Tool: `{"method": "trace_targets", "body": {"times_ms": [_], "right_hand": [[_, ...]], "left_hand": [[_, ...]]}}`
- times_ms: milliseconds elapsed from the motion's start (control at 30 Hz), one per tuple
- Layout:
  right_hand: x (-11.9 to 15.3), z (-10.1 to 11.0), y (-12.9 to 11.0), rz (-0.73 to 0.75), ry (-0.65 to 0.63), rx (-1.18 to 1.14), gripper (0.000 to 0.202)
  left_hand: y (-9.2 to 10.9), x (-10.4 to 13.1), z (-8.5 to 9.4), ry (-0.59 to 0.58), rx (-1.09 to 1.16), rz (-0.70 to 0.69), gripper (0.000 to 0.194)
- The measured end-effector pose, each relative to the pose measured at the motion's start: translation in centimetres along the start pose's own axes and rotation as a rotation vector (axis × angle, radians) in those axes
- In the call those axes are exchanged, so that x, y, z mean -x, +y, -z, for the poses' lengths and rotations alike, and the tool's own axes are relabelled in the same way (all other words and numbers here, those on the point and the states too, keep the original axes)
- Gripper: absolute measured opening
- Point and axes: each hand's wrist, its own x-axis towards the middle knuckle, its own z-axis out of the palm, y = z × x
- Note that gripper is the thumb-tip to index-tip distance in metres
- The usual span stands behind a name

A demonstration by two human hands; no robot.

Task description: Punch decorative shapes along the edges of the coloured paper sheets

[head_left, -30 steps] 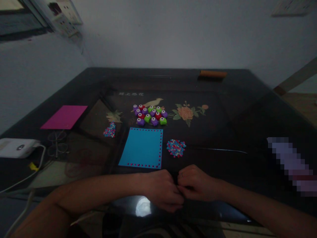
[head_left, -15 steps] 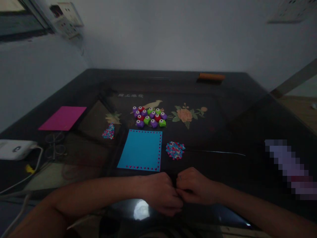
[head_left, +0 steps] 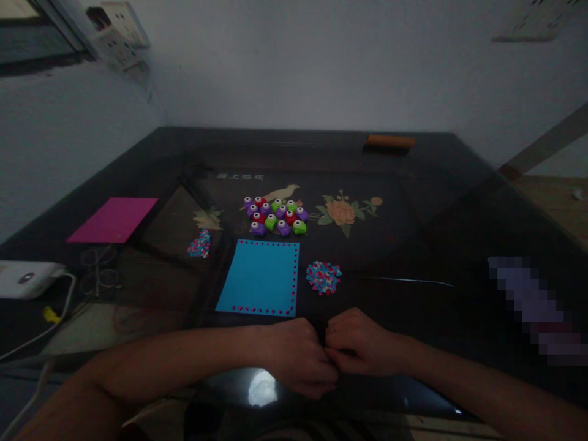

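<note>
Two hands of ours, the left hand [head_left: 301, 355] and the right hand [head_left: 361, 344], were side by side at the near part of the worktop [head_left: 413, 233]. Our fingers were bent in, like two loose fists, and they met or almost met; we could not tell which. We also could not tell if the fingers had hold of anything, because they hid what was between them.

Our blue sheet [head_left: 260, 278] lay flat on the worktop, just past our left hand. Small pink dots [head_left: 253, 310] ran along its far, right and near edges. Just right of the sheet we had a pile of tiny blue, pink and white bits [head_left: 324, 277]. A smaller pile [head_left: 201, 245] of bits like these lay to the left of the sheet. Behind the sheet we had a bunch of purple, red and green toys [head_left: 271, 224], with round white eyes on them.

A pink sheet [head_left: 114, 219] lay well off to our left, and near it was a white box [head_left: 27, 278] with a cable [head_left: 70, 297]. One orange-brown roll [head_left: 390, 141] lay by the far edge of the worktop.
</note>
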Motion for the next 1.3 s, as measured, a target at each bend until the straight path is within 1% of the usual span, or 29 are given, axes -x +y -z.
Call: {"method": "trace_targets", "body": {"times_ms": [233, 533, 1100, 1300], "right_hand": [[-0.01, -0.01, -0.05, -0.01, -0.001, -0.003, 0.03], [-0.04, -0.07, -0.1, -0.025, 0.005, 0.017, 0.03], [-0.05, -0.07, -0.02, -0.026, 0.013, 0.016, 0.027], [-0.05, -0.16, 0.13, -0.031, -0.006, 0.025, 0.026]], "left_hand": [[0.02, 0.04, 0.1, 0.007, -0.012, 0.005, 0.02], [0.08, -0.12, 0.34, -0.067, -0.015, 0.016, 0.02], [0.13, -0.03, 0.42, -0.074, -0.031, 0.045, 0.016], [0.07, -0.03, 0.32, -0.079, -0.032, 0.046, 0.014]]}}
